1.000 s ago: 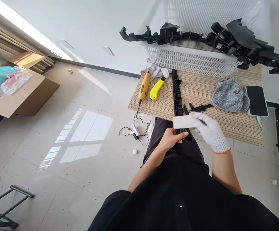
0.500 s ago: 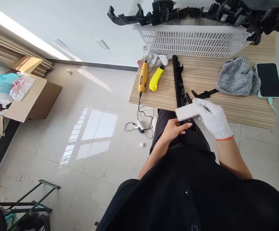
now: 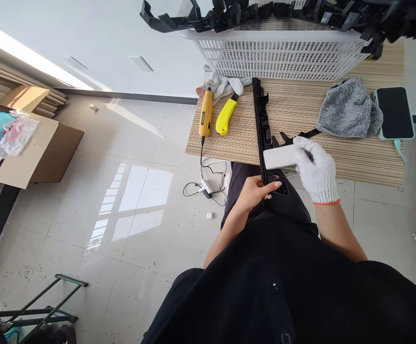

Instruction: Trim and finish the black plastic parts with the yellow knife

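My bare left hand [image 3: 252, 195] pinches the near end of a long black plastic trim part [image 3: 261, 114]. That part stretches away from me over the table edge, its far end lying on the wood-grain tabletop [image 3: 297, 107]. In my right hand [image 3: 317, 172], which wears a white knit glove with an orange cuff, is a flat whitish rectangular block [image 3: 281, 156]. The block lies across the view of the black part's near section; whether they touch I cannot tell. Behind the gloved fingers, a thin black branching piece [image 3: 310, 134] runs toward the grey cloth.
A yellow rotary tool [image 3: 205, 114], a yellow utility knife [image 3: 226, 117] and gloves [image 3: 220, 86] lie at the table's left. Right are a grey cloth [image 3: 349, 110] and a phone [image 3: 394, 112]. Black parts fill a white basket [image 3: 282, 55] behind. Cables [image 3: 208, 184] trail on the floor.
My right hand has lowered the block's tilt slightly, and the block now sits more level across the black part. My left hand keeps its grip. The whole view has shifted a little.
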{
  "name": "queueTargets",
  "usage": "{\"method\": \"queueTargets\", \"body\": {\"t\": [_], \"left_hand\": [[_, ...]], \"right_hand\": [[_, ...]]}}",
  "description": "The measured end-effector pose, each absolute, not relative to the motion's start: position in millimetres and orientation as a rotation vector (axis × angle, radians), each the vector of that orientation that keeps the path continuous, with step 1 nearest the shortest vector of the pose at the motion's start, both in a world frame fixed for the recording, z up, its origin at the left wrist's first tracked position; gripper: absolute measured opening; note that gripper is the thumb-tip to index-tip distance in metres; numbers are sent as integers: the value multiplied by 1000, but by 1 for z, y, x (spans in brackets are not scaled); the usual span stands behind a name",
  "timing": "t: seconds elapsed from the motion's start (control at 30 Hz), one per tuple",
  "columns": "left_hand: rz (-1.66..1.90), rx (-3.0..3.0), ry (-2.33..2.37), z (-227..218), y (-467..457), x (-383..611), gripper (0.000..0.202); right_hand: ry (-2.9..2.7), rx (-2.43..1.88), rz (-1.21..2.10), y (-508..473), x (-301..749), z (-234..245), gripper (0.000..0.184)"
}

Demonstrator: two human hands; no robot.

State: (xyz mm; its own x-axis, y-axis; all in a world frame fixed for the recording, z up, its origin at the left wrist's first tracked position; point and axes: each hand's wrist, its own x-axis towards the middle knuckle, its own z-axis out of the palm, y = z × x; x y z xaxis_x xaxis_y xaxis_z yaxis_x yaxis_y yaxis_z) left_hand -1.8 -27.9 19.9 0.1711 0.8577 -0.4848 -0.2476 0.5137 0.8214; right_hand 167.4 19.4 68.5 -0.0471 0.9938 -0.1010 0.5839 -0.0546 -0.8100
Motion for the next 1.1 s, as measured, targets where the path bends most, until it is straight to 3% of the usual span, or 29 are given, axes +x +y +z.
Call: {"method": "queueTargets", "body": {"t": [0.3, 0.5, 0.57, 0.67, 0.73, 0.9, 1.1], "left_hand": [[861, 686, 1117, 19, -27, -1, 65], [876, 725, 1105, 15, -26, -2, 61], [863, 738, 1107, 16, -27, -3, 65], [861, 772, 1070, 19, -27, -4, 66], [851, 777, 1019, 19, -28, -1, 66], [907, 700, 992, 14, -30, 22, 52], [940, 705, 980, 8, -31, 27, 48]], "right_hand": [[-1672, -1690, 902, 22, 180, 68, 50], [-1771, -1414, 1171, 20, 193, 62, 65], [-1482, -1441, 1155, 19, 198, 63, 54], [-1152, -1579, 1082, 17, 202, 71, 24], [-1125, -1709, 1084, 18, 199, 77, 33], [-1507, -1870, 1492, 38, 185, 80, 48], [-1766, -1960, 1000, 48, 173, 76, 57]]}}
